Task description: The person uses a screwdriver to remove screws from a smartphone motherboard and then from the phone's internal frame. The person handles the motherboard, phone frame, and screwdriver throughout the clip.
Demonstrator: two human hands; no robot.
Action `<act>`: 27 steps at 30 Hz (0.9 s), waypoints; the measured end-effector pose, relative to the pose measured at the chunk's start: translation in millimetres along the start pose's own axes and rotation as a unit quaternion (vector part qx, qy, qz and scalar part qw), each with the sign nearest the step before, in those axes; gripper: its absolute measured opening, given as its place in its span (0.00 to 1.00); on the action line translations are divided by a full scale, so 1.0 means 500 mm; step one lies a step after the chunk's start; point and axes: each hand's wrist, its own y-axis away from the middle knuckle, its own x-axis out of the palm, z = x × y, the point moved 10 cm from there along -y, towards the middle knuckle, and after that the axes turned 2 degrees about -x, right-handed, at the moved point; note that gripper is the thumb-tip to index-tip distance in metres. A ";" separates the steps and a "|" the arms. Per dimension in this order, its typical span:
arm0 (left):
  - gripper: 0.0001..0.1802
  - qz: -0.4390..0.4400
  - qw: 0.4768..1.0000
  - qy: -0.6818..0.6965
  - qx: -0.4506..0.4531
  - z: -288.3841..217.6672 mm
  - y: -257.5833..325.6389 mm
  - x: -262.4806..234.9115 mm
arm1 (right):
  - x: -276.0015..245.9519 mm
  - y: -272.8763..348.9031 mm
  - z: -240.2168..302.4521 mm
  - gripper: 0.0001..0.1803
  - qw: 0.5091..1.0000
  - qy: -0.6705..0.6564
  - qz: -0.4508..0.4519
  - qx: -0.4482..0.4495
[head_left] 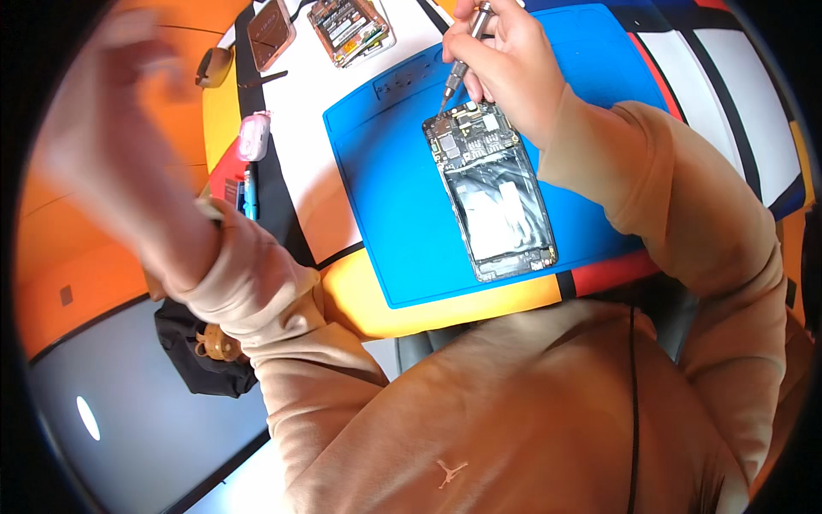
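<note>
Metal gave the screwdriver (460, 73) its grey sheen: a slim, stepped rod narrowing to a fine dark point. Fingers and thumb of the right hand (518, 73) pinched it along its upper part, the wrist arching in from the right. Below lay a phone (492, 193) with its insides bare, a thin rounded rectangle; a dark circuit board (471, 135) studded with small metal plates filled its far end, and a glossy, creased, silvery-black recess took up most of the rest. It sat on a smooth blue mat (385, 214), right of the mat's middle.

The screwdriver's long axis slanted from the top edge down and leftward, its tip at the board's far left corner; whether the two touched could not be told. The phone's long axis ran away from the person, leaning left, board end farthest.

Left of the table, the left hand (107, 94) was raised and heavily blurred, so whether its fingers were spread or pressed together could not be told. Tiny dark screws (402, 83) dotted the mat's far left part. Beyond it lay a second bared phone (349, 32), beside a glossy copper-coloured panel (271, 34).
</note>
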 end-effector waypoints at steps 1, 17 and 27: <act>0.07 -0.002 0.995 -0.087 -0.047 0.028 0.041 0.030 | -0.008 -0.011 0.002 0.11 0.999 0.000 -0.013 -0.034; 0.04 0.263 0.930 -0.256 0.004 0.012 0.308 0.258 | -0.073 -0.037 -0.020 0.10 0.990 0.037 -0.136 -0.005; 0.05 0.324 0.908 -0.262 -0.038 0.025 0.298 0.268 | -0.124 -0.087 -0.042 0.16 0.990 0.071 -0.118 -0.013</act>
